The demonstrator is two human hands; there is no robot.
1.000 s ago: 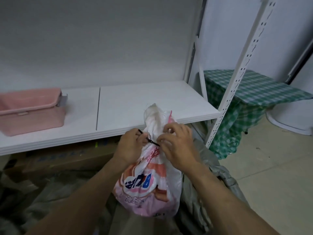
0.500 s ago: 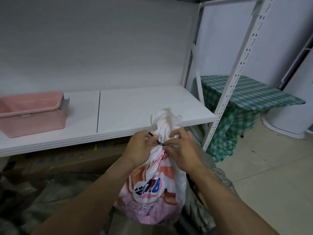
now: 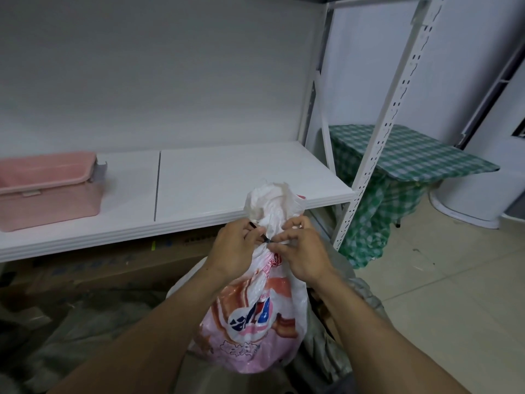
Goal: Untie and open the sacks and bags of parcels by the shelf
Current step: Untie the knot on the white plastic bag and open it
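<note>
A pink-and-white printed plastic bag (image 3: 255, 322) is held upright in mid-air, just in front of the white shelf (image 3: 213, 180) and over a crumpled grey sack (image 3: 352, 291) on the floor. Its neck is gathered tight and cinched by a thin black tie (image 3: 262, 236), and the loose top is puffed out above the knot.

The left hand (image 3: 235, 251) is brought in from the left, fingers curled, and the end of the black tie is pinched between thumb and fingertips. The right hand (image 3: 304, 251) is set against it from the other side, and the bunched neck of the bag is nipped right at the tie. Both forearms are stretched forward, the knuckles almost meeting.

On the shelf board, well off to the left, a pink basket (image 3: 48, 189) is seen. Cardboard boxes (image 3: 113, 263) are tucked underneath the shelf. The right end of the shelf is carried by a white perforated post (image 3: 383, 137). Beyond it, a green checked cloth (image 3: 412, 155) is draped over a low table and hangs down to the pale tiled floor (image 3: 454, 294). Plain white walls (image 3: 142, 66) are seen behind it all.
</note>
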